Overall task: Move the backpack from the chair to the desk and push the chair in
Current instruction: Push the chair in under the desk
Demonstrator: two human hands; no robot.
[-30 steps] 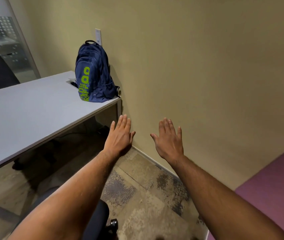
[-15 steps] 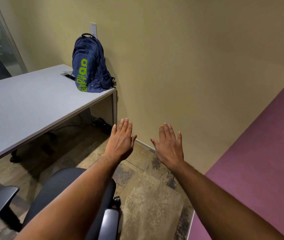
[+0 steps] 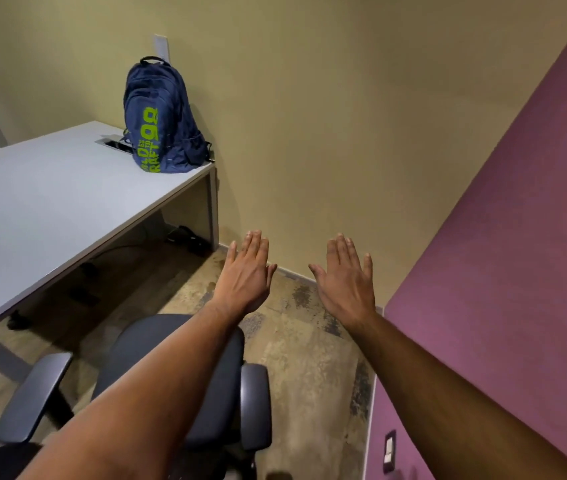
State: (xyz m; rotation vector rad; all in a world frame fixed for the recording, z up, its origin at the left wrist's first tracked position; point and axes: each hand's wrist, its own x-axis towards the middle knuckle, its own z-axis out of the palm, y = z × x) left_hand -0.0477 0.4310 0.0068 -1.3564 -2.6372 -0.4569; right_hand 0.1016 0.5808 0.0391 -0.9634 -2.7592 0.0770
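Backpack (image 3: 162, 116): stands upright on the far corner of the desk (image 3: 50, 206), against the wall, well beyond and to the left of both hands; half the task looks done.
Chair (image 3: 178, 382): seat empty, drawn out from the desk, directly beneath the left forearm.
Left hand (image 3: 245, 275): flat, fingers spread, holding nothing, raised over the floor past the seat.
Right hand (image 3: 344, 278): likewise splayed and empty, beside the left.
Step in hand: judged to be pushing the chair in.
Doing it well: take the armrests (image 3: 33, 396) or the back, steer the seat squarely under the desktop, keep the arms clear of the desk edge.
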